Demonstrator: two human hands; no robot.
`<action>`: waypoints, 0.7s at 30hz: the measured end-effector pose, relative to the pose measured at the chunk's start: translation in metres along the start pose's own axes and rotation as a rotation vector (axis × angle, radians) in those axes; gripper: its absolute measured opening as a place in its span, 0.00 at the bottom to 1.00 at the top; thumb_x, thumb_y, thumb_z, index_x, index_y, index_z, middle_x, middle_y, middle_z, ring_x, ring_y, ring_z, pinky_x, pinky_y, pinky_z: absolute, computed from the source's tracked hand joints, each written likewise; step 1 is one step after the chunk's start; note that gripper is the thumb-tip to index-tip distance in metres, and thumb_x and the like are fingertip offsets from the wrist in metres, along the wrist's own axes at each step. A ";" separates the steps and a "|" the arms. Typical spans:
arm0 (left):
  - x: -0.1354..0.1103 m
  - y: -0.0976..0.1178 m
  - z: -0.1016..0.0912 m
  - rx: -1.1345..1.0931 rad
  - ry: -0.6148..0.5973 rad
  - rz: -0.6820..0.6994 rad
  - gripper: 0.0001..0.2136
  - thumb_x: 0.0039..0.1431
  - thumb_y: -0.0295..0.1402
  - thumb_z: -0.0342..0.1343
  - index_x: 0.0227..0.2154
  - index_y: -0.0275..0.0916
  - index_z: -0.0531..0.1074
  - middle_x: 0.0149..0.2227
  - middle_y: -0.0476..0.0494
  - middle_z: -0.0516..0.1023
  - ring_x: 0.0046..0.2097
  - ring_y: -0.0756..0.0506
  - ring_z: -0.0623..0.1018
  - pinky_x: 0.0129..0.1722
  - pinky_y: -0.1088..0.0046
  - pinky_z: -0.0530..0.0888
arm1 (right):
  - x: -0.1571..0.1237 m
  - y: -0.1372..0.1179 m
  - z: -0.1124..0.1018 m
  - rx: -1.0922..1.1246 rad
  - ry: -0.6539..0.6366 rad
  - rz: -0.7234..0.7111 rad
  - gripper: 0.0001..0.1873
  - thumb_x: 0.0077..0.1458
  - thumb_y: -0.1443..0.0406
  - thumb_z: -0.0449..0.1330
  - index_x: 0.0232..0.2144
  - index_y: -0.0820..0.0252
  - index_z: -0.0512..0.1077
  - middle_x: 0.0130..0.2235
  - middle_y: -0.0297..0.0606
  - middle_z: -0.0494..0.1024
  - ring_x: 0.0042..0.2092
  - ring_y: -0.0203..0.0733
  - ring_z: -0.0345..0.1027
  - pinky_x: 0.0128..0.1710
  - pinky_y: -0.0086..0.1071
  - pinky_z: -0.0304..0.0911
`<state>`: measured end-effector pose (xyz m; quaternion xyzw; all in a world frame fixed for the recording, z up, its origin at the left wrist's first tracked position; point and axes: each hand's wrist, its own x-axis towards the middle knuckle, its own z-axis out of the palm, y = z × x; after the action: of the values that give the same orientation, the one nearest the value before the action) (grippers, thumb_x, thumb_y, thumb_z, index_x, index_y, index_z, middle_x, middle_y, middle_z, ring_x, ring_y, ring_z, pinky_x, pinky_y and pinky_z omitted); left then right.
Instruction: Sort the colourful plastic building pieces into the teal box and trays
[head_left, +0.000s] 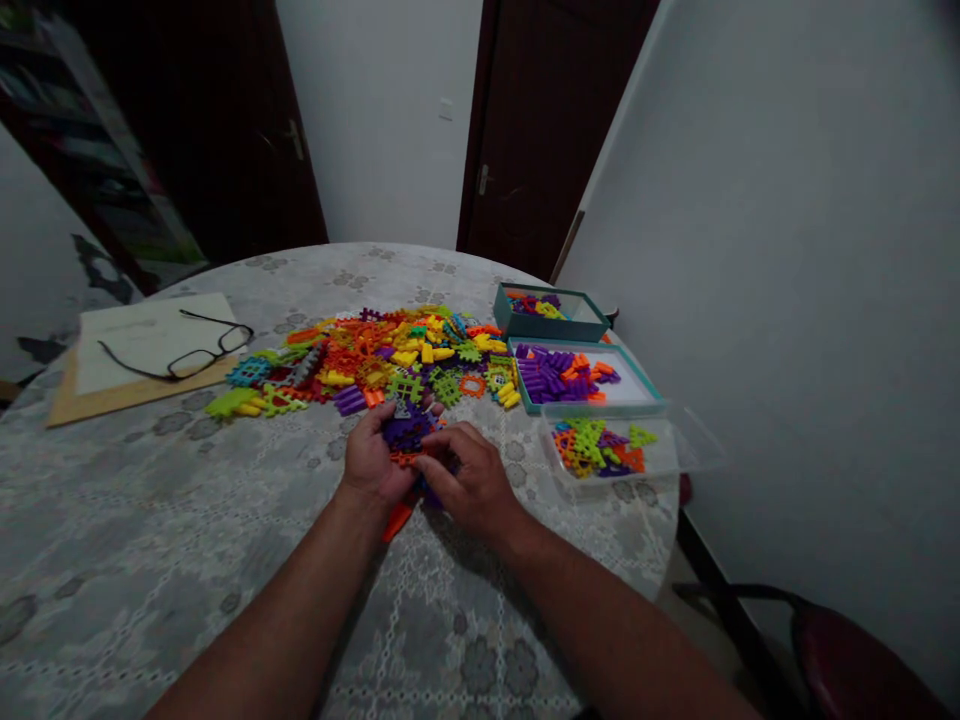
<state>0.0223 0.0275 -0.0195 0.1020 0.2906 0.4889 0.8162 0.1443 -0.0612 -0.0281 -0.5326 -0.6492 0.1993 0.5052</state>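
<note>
Purple and orange plastic building pieces point(406, 428) rest in my left hand point(371, 455), its fingers curled round them from the left. From the other side my right hand point(472, 480) closes its thumb and fingertips on the edge of these pieces, beside an orange part. Below my hands, an orange piece point(397, 520) shows near the tablecloth. Just beyond my fingers spreads a large pile of mixed building pieces point(367, 350) in orange, yellow, green, blue and purple. Purple tube-like pieces point(349, 400) lie at its near edge. My fingers hide part of what I hold.
On the right stand a dark green box point(517, 322), a teal-rimmed tray point(637, 385) with purple and orange pieces, and a clear plastic container point(660, 462) with mixed pieces. Glasses point(195, 362) lie on paper and a board point(67, 395) at left. A chair point(847, 650) stands lower right.
</note>
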 end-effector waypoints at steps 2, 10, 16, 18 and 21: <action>0.001 0.000 -0.001 0.015 0.004 -0.002 0.14 0.59 0.33 0.52 0.41 0.32 0.78 0.35 0.34 0.84 0.40 0.36 0.85 0.43 0.56 0.83 | -0.001 0.001 0.002 0.043 0.005 0.021 0.09 0.61 0.63 0.66 0.44 0.52 0.79 0.42 0.37 0.77 0.42 0.43 0.72 0.46 0.37 0.68; 0.000 -0.001 0.001 0.009 0.023 0.031 0.14 0.61 0.33 0.51 0.43 0.30 0.78 0.37 0.35 0.84 0.40 0.38 0.85 0.45 0.58 0.82 | -0.002 -0.002 0.007 0.422 -0.002 0.373 0.03 0.58 0.63 0.63 0.34 0.55 0.76 0.30 0.32 0.77 0.31 0.38 0.71 0.32 0.30 0.66; -0.002 0.000 0.003 0.015 0.027 0.039 0.14 0.62 0.34 0.51 0.42 0.31 0.78 0.36 0.34 0.84 0.38 0.37 0.85 0.44 0.55 0.83 | 0.001 -0.003 0.003 0.535 -0.005 0.444 0.02 0.55 0.64 0.63 0.32 0.55 0.73 0.26 0.29 0.74 0.28 0.36 0.69 0.29 0.29 0.66; -0.003 0.001 0.003 -0.007 0.026 0.035 0.15 0.62 0.34 0.51 0.42 0.31 0.78 0.36 0.34 0.84 0.38 0.36 0.85 0.44 0.53 0.83 | 0.001 -0.003 0.001 0.546 0.019 0.452 0.02 0.55 0.64 0.63 0.32 0.55 0.73 0.27 0.29 0.75 0.28 0.35 0.69 0.30 0.29 0.67; -0.003 0.002 0.002 -0.031 0.008 0.037 0.15 0.62 0.35 0.51 0.43 0.31 0.78 0.36 0.34 0.84 0.40 0.35 0.85 0.45 0.51 0.82 | 0.001 -0.001 -0.003 0.549 0.048 0.455 0.04 0.55 0.63 0.64 0.32 0.56 0.73 0.28 0.29 0.76 0.29 0.35 0.71 0.31 0.29 0.68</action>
<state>0.0211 0.0262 -0.0162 0.0925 0.2842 0.5087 0.8074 0.1465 -0.0617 -0.0257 -0.5125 -0.4242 0.4613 0.5871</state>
